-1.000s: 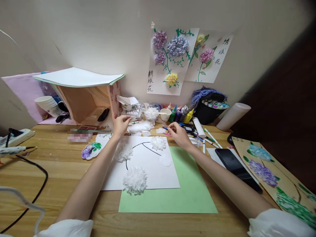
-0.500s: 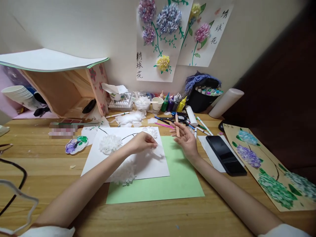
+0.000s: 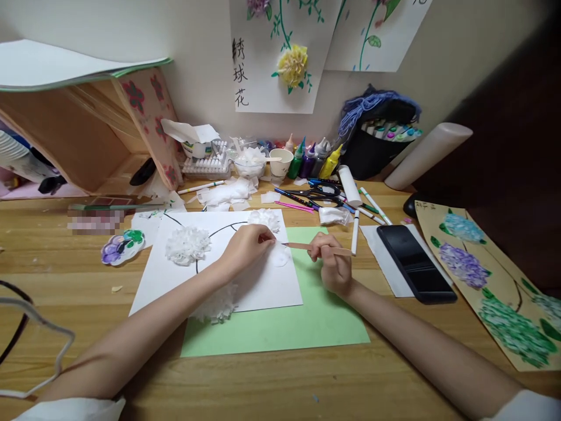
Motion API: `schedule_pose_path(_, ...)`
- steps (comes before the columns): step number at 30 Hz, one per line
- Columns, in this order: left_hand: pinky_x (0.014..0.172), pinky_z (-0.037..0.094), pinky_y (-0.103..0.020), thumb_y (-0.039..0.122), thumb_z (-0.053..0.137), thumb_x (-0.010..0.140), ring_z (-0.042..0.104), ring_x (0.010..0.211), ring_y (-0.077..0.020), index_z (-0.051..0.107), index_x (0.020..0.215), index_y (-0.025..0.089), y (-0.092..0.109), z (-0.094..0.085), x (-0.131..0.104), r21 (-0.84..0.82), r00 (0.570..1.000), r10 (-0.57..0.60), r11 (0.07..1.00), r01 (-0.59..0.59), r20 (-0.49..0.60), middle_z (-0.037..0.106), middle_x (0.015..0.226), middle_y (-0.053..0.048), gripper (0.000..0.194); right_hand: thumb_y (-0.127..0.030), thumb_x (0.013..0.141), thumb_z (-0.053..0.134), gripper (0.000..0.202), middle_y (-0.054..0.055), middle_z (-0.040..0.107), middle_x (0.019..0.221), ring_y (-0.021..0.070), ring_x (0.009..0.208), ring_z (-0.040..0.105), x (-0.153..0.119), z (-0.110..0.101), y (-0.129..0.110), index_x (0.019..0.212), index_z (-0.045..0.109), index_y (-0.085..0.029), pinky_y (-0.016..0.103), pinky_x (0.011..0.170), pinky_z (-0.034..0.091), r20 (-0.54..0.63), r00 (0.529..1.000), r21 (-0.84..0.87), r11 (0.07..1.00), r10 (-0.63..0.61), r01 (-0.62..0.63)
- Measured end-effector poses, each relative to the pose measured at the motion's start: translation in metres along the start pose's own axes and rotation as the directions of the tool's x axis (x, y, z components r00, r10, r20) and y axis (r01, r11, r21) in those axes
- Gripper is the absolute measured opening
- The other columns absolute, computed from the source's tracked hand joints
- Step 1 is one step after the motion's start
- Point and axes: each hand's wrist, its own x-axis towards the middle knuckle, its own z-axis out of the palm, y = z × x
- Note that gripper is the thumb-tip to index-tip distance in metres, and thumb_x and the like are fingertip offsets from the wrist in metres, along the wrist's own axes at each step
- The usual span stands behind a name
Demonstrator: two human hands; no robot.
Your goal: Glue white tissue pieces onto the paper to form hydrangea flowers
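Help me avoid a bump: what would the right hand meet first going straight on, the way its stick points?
Probably the left hand: the wooden stick in the right hand points toward it, so the stick's tip would likely arrive first. Depth is unclear, so it could pass slightly above.

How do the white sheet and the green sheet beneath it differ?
The white sheet lies on top, while the green sheet is partly covered. The white sheet carries black lines; the green sheet's visible part shows none. Both lie over the wooden table.
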Motion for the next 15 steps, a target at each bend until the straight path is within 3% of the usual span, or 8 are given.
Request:
schedule_pose_path(7,0.064,0.046,-0.025,0.022,0.054,0.076,0.062,0.076,-0.0176,0.070,0.082,0.018,0.0026,-0.0004,0.0003,0.056,1.000,-0.005,0.998,0.004,0.004,0.071,0.083,-0.004,0.017,-0.032,0.094,0.030,0.032,0.000,0.047,0.065,0.0132,0.059,0.046,0.0050,0.0020,-0.0017,0.070,0.047,-0.021,0.029,0.059,0.038,0.155,0.985,-0.093,0.994,0.074,-0.060)
schedule_pose_path(15,0.069,0.048,-0.025,0.017,0.052,0.077,0.064,0.081,-0.0187,0.070,0.084,0.017,0.0025,-0.0095,0.0023,0.091,0.997,0.013,0.996,-0.020,0.082,0.072,0.086,-0.004,0.020,-0.034,0.094,0.030,0.036,0.000,0.049,0.066,0.0114,0.057,0.048,0.0089,0.0040,-0.0023,0.066,0.048,-0.020,0.027,0.059,0.039,0.144,0.980,-0.125,0.985,0.139,-0.121)
